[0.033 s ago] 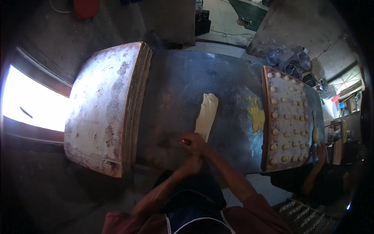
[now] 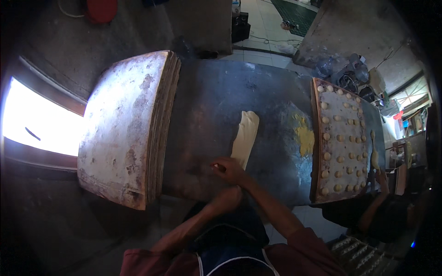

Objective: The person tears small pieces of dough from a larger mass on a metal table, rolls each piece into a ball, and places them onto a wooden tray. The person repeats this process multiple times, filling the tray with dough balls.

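A long flat strip of pale dough [image 2: 246, 133] lies lengthwise on the dark worktable [image 2: 207, 110]. My right hand [image 2: 230, 170] is at the strip's near end, fingers curled closed; whatever they hold is hidden. Close to my body, just below the right wrist, my left hand [image 2: 228, 200] looks closed too, and its fingertips are out of sight. Along the right side of the table sits a board [image 2: 331, 147] bearing rows of small round dough balls [image 2: 340, 138].
A thick stack of worn boards [image 2: 119, 129] stands on the table's left end. Yellow powder or crumbs [image 2: 304, 138] are spread left of the dough-ball board. At the far right, a co-worker's hand [image 2: 382, 181] touches a dough rope [image 2: 374, 156]. Racks [image 2: 359, 257] stand at lower right.
My left hand has shifted slightly down, away from the right wrist. The view has moved a little; the dough strip lies as before.
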Available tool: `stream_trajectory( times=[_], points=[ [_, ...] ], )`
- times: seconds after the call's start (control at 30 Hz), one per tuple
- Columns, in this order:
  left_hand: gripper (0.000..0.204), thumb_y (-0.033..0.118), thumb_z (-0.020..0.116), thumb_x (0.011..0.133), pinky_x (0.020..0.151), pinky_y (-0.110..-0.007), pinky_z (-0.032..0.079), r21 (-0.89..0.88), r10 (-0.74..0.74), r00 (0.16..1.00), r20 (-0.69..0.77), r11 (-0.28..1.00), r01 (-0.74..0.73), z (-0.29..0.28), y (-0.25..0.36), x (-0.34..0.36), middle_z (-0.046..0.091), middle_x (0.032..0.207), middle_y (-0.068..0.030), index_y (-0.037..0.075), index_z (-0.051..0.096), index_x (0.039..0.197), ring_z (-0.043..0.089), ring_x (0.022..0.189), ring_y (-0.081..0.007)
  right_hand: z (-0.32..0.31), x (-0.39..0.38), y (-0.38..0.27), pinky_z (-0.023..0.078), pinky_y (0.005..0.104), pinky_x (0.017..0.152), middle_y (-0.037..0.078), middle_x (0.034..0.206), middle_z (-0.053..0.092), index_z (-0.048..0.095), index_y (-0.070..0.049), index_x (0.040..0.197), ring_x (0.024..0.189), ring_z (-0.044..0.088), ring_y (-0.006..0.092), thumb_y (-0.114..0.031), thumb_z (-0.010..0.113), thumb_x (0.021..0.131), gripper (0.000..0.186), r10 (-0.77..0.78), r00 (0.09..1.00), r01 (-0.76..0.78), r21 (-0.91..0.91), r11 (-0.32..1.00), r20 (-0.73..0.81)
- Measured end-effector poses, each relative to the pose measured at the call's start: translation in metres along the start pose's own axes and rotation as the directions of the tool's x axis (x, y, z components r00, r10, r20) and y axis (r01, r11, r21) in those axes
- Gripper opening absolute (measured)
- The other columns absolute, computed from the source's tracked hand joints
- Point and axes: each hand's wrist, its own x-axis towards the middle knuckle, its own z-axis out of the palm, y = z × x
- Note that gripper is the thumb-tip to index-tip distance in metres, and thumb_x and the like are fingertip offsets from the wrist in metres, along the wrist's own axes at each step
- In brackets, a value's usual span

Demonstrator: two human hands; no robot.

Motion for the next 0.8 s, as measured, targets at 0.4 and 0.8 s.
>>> stream_trajectory(
  times=[0.4,0.8],
  points=[
    [0.021,0.015,0.059,0.093,0.103,-0.055,0.034,-0.158,-0.251,0.753,-0.608,0.968,0.196,-0.017,-0.107,-0.009,0.056,0.11,-0.022,0.0,0.06,0.108,0.051,0.107,-0.0404,-0.031,-0.165,0.036,0.042,0.0506,0.088,0.019,0.108,0.055,0.063,-0.004,0.107,0.106,0.054,0.0387,-0.03,0.07,0.09,0.032,0.025,0.813,-0.464,-0.622,0.631,-0.582],
    [0.026,0.017,0.066,0.091,0.087,-0.048,0.042,-0.505,-0.532,0.502,-0.681,0.839,0.204,0.027,-0.105,0.035,0.052,0.099,-0.0235,-0.004,0.053,0.099,0.053,0.093,-0.0413,-0.058,-0.152,0.069,0.044,0.0513,0.083,0.017,0.094,0.056,0.059,-0.002,0.09,0.096,0.054,0.0374,-0.018,0.065,0.087,0.018,0.029,0.915,-0.311,-0.659,0.685,-0.402]
  ],
)
